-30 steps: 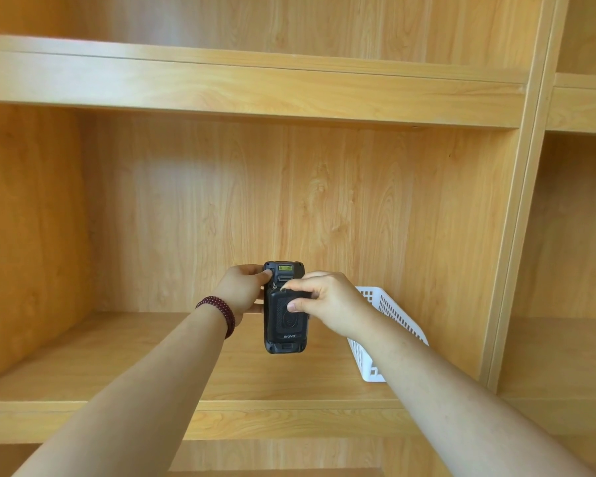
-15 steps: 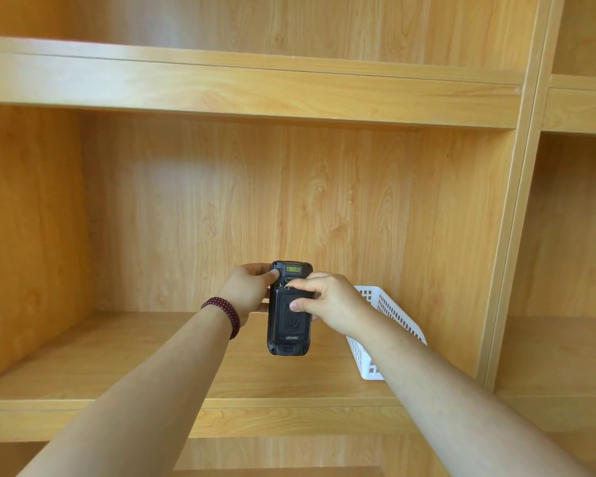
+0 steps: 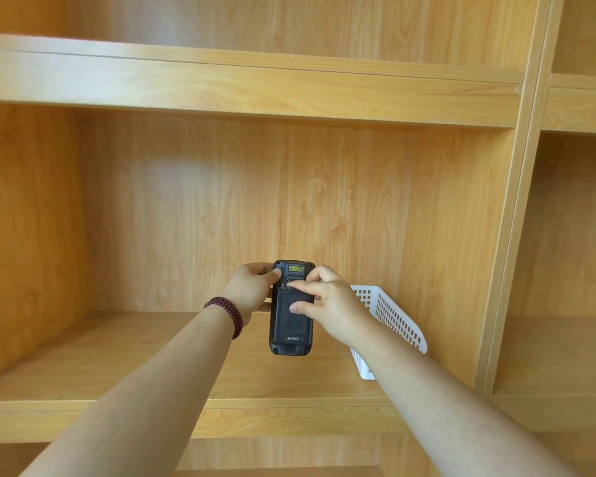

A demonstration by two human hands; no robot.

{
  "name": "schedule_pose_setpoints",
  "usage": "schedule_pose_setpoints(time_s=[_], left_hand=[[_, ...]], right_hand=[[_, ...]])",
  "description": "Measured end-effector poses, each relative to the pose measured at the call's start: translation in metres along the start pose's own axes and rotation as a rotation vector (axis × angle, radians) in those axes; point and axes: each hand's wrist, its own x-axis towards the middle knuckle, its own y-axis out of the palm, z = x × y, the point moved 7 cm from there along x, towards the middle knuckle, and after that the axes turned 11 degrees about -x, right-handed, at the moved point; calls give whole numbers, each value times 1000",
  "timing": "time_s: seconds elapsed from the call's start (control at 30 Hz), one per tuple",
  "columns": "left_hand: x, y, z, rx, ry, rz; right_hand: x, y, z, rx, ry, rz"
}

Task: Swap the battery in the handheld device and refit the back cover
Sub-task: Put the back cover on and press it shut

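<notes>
A large wooden shelving unit (image 3: pixel 289 208) of pale, honey-coloured board fills the whole view. Its main open compartment sits straight ahead, with a thick shelf board above it and a narrower compartment beyond an upright divider to the right.

Two bare forearms reach up from the bottom of the view into that main compartment.

A white plastic basket (image 3: pixel 393 315) with a lattice wall stands on the compartment's floor at its right side, close to the divider and partly hidden behind the right wrist.

The handheld device (image 3: pixel 291 308), a dark, chunky unit, is held upright in the air in front of the compartment's back panel, above the shelf floor and just left of the basket. Its back faces the viewer, with the textured back cover (image 3: pixel 292 320) in place and the word "urovo" printed near its lower end. A small greenish label shows at its top.

The left hand (image 3: pixel 252 292) grips the device's upper left edge, thumb curled onto its top corner. The right hand (image 3: pixel 331 304) is curled against the device from the right, one fingertip pressing the small latch area just above the cover and another resting on the cover itself.

A dark red beaded bracelet (image 3: pixel 226 313) circles the left wrist.
</notes>
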Motion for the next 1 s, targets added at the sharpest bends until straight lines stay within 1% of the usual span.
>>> schedule_pose_setpoints(time_s=[0.13,0.2,0.23,0.3,0.37,0.43,0.5,0.6,0.67,0.87,1.0], left_hand=[[2,0,2,-20,-10,3],[2,-1,4,-25,-11,4],[3,-1,4,-27,-10,2],[4,-2,5,-37,-10,0],[5,-2,4,-53,-8,7],[6,-2,3,-62,0,20],[6,-1,2,-60,7,53],[6,1,5,-55,-16,176],[6,2,10,-7,-40,248],[10,-2,15,-48,-8,227],[10,-3,15,-61,14,242]], right_hand=[[-6,-3,0,-45,-7,-153],[-7,-4,-6,-41,63,-225],[-7,-4,-11,-10,128,-237],[-8,4,-25,158,317,-175],[-10,21,-35,497,463,-30],[-13,36,-37,793,517,72],[-13,41,-37,922,544,68],[-12,41,-37,959,560,20],[-11,41,-37,967,558,8],[-7,41,-33,939,529,39],[-6,40,-33,910,535,39]])
